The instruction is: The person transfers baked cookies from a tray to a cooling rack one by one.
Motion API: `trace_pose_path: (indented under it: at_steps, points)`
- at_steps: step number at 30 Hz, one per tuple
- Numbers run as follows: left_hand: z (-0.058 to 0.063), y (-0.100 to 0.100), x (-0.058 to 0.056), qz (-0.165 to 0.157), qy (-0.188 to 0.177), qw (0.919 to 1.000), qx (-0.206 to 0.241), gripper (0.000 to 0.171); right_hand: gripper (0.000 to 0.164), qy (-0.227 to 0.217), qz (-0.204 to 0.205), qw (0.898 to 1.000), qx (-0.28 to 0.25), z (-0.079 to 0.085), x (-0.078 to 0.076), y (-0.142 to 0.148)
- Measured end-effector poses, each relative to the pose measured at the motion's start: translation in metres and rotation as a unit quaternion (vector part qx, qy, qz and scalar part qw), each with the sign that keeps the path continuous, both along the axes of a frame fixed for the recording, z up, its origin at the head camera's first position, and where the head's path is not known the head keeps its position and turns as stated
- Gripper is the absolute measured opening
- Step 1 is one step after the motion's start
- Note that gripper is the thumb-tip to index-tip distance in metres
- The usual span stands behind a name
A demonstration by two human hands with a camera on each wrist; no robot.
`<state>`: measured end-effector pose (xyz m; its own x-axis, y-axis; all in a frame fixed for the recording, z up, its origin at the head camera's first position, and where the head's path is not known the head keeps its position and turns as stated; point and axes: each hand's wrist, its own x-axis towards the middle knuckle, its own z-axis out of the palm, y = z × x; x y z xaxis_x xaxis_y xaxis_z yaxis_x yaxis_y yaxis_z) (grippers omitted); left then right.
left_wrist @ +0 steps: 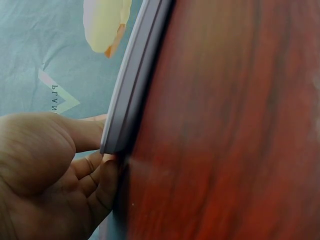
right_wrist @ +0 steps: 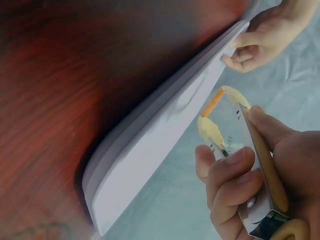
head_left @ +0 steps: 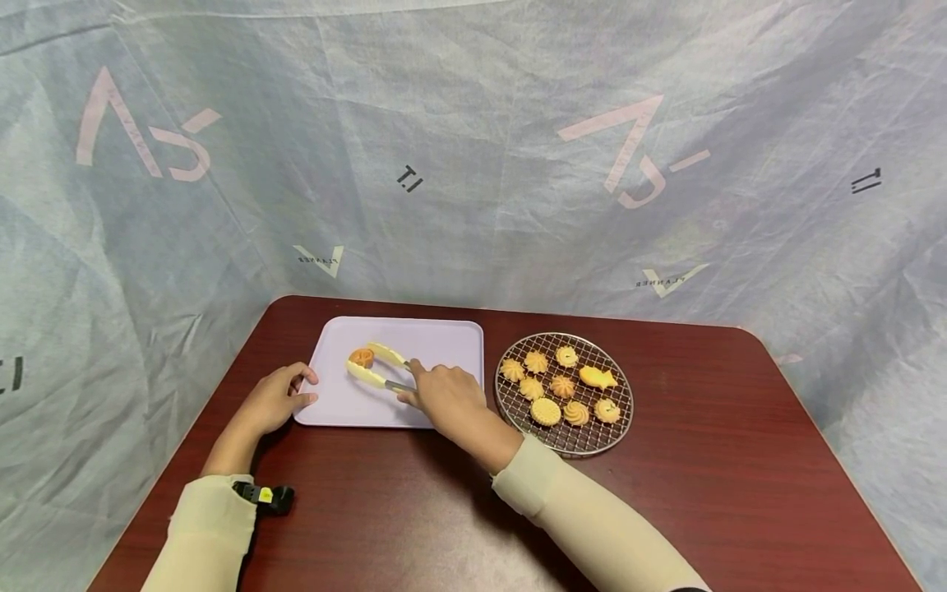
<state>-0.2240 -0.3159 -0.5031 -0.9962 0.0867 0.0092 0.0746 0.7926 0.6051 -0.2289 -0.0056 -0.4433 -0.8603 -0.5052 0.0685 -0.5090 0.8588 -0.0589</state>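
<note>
My right hand (head_left: 453,400) holds a pair of tongs (head_left: 399,386) with metal arms and pale yellow tips. Between the tips is a round brown cookie (head_left: 361,358), seen edge-on in the right wrist view. The cookie is over the left part of a pale lilac tray (head_left: 414,335); whether it touches the surface I cannot tell. At the tray's left edge, my left hand (head_left: 275,398) grips the rim. In the left wrist view its thumb lies over the rim and the other fingers are beneath.
A round wire rack (head_left: 627,411) stands right of the tray, bearing several cookies, one a fish-shaped cookie (head_left: 598,376). Both rest on a dark red-brown wooden table (head_left: 703,460). A grey printed cloth (head_left: 459,123) hangs behind and at the sides.
</note>
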Motion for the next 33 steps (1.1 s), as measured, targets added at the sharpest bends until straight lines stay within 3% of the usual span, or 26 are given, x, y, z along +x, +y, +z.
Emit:
trace_pose_path:
  at_steps: [14,33]
  points:
    - [0.003,0.002,0.003,-0.004,0.001,1.0,0.006,0.018,0.065,-0.021,-0.021,0.999,-0.027,0.006,0.009,0.021]
    - [0.004,0.003,0.004,-0.008,0.0,0.9999,0.01,0.018,0.064,0.01,-0.01,0.999,-0.052,0.002,0.024,0.063]
